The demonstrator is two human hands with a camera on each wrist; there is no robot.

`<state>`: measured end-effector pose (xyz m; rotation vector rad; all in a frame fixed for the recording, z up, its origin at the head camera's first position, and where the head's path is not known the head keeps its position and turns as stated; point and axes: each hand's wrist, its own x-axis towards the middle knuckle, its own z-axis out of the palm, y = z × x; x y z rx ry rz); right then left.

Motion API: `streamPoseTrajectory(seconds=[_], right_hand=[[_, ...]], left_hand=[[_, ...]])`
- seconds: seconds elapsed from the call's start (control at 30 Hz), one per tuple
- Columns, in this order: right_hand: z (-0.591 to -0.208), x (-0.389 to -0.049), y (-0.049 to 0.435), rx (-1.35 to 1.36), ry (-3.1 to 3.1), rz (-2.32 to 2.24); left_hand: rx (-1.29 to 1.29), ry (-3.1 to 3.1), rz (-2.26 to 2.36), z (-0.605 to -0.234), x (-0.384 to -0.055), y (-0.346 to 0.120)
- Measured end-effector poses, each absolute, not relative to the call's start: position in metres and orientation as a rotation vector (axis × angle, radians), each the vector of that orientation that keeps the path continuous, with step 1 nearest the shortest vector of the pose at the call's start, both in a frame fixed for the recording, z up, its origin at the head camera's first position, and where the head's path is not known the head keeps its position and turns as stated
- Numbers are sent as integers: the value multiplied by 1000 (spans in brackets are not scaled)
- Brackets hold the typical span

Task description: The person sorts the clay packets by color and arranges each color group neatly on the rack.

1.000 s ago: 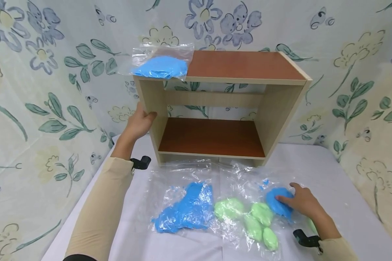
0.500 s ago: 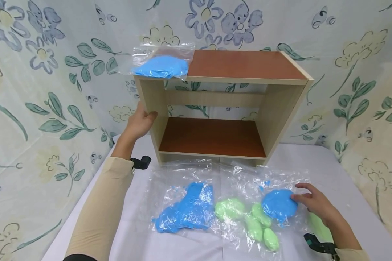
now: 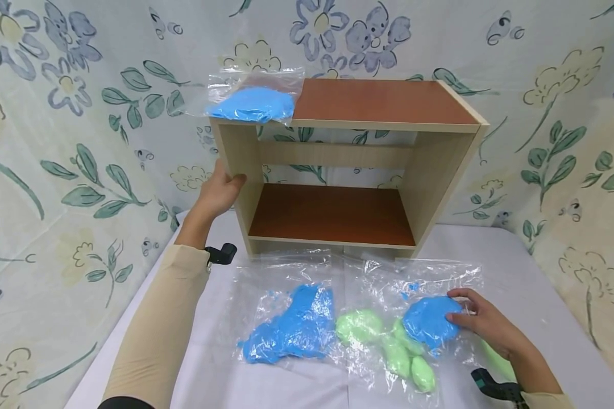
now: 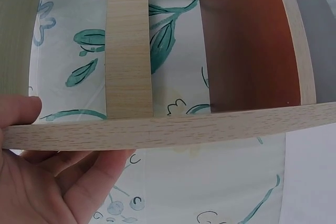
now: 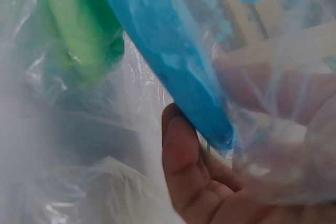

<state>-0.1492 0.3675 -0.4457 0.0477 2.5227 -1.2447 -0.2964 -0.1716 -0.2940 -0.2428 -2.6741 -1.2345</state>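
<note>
My left hand (image 3: 217,190) grips the left side panel of a small wooden shelf unit (image 3: 332,216). In the left wrist view the thumb (image 4: 21,108) lies on the inner side of the panel's edge (image 4: 173,135) and the other fingers lie outside. With my right hand (image 3: 491,329) I pinch the right side of a clear bag holding a blue clay-like lump (image 3: 431,321). The right wrist view shows this flat lump (image 5: 163,51) slanting down between thumb and fingers (image 5: 181,150), with plastic film over the thumb side.
Green lumps (image 3: 399,355) in clear plastic lie left of and below the right hand's bag. Another bag of blue material (image 3: 302,329) lies left of them on the white-covered table (image 3: 199,352). A further blue bag (image 3: 253,105) sits on the shelf's top left. Floral cloth (image 3: 542,113) hangs behind.
My right hand first drew back to the right from over the blue lump, then came slightly left, holding the bag by its side. The lump has shifted a little left. My left hand stays put.
</note>
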Motion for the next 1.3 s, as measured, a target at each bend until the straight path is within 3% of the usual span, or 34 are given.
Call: streamPoseTrajectory(seconds=[0.6, 0.97, 1.3], right_hand=[[-439, -144, 350, -45, 2894, -1156], [-427, -140, 339, -173, 2985, -1431], [-410, -137, 320, -430, 2824, -1953]], left_hand=[[-223, -2686, -1226, -290, -295, -172], [-226, -2684, -1239, -294, -295, -173], [-221, -2693, -1230, -292, -294, -171]])
